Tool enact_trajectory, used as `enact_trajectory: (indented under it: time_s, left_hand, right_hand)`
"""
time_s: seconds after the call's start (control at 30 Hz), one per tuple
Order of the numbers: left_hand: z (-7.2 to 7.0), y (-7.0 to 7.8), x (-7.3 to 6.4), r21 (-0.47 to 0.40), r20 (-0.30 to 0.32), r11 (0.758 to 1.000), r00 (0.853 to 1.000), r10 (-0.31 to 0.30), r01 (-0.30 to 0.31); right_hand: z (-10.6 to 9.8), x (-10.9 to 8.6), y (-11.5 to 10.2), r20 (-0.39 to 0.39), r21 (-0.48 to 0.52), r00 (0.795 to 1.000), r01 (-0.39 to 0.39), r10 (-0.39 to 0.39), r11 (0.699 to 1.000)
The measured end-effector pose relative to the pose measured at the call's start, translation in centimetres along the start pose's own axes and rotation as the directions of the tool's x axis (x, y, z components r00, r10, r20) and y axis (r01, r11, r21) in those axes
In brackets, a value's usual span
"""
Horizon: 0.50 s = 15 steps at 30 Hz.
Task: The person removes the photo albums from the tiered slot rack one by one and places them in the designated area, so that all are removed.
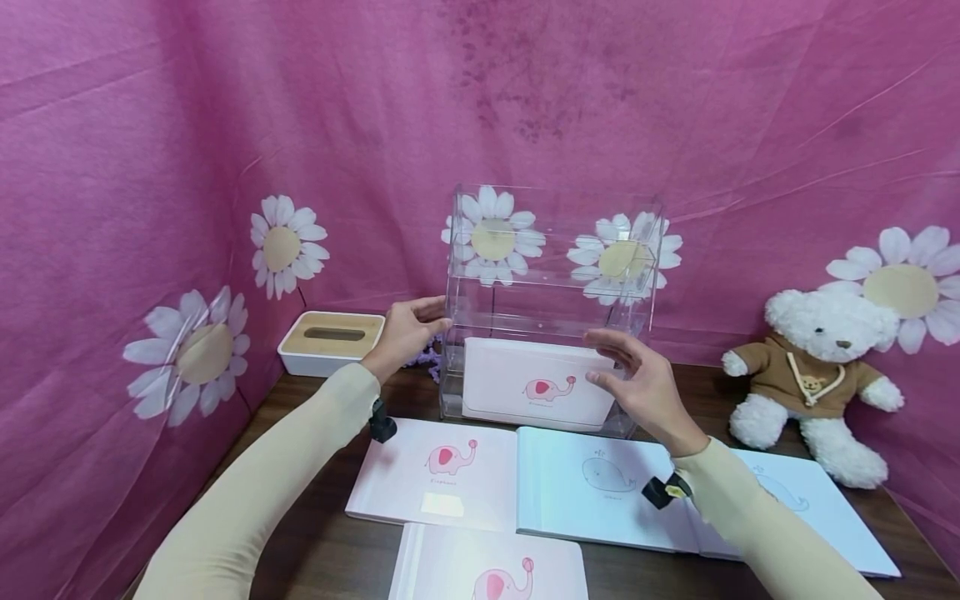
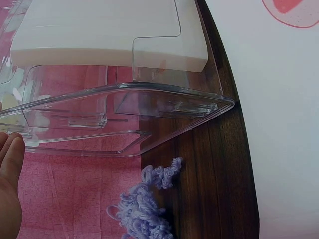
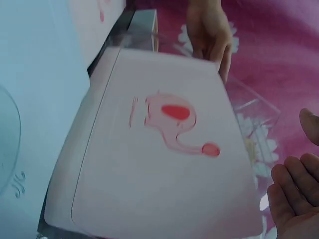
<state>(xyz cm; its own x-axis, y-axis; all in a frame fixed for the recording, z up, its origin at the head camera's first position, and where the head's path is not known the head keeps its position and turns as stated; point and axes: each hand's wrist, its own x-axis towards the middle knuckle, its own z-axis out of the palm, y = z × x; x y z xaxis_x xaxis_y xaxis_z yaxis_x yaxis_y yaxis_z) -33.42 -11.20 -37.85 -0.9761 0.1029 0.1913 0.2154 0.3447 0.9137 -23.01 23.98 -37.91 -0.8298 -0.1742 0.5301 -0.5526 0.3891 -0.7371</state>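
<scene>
A clear acrylic rack (image 1: 551,282) stands upright on the table. In its lowest tier leans a pink elephant book (image 1: 498,379), its front cover facing out. My left hand (image 1: 407,335) is at the rack's left side, fingers extended along the clear panel. My right hand (image 1: 643,385) is beside the book's right end, thumb and fingers spread apart and gripping nothing. The right wrist view shows that same book's cover (image 3: 144,174) with the right palm (image 3: 299,199) turned toward it. In the left wrist view, the rack's rounded side edge (image 2: 174,88) crosses below the book's page block.
Another pink elephant book (image 1: 450,433) and two blue whale books (image 1: 600,517) (image 1: 832,525) lie before the rack. A further pink book (image 1: 442,567) lies nearest. White tissue box (image 1: 322,364) and purple yarn (image 2: 144,209) are left; a teddy bear (image 1: 817,375) sits right.
</scene>
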Motion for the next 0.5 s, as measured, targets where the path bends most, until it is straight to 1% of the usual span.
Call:
enact_trajectory:
  time_s: [0.07, 0.2, 0.33, 0.5]
  left_hand:
    - [0.0, 0.0, 0.0, -0.007, 0.001, 1.000, 1.000, -0.005, 0.005]
    - [0.0, 0.0, 0.0, -0.010, 0.003, 1.000, 1.000, -0.015, 0.015]
    - [0.0, 0.0, 0.0, -0.004, 0.003, 1.000, 1.000, -0.013, 0.013]
    - [0.1, -0.1, 0.0, -0.007, -0.001, 1.000, 1.000, -0.008, 0.008]
  right_hand:
    - [-0.1, 0.3, 0.4, -0.008, -0.049, 1.000, -0.011, 0.010, 0.999]
    - [-0.3, 0.9, 1.1, -0.003, -0.121, 0.998, -0.062, 0.062, 0.991]
    - [-0.3, 1.5, 1.7, 0.018, -0.135, 0.993, -0.113, 0.117, 0.984]
    - [-0.1, 1.8, 2.4, 0.046, -0.167, 0.985, -0.156, 0.166, 0.974]
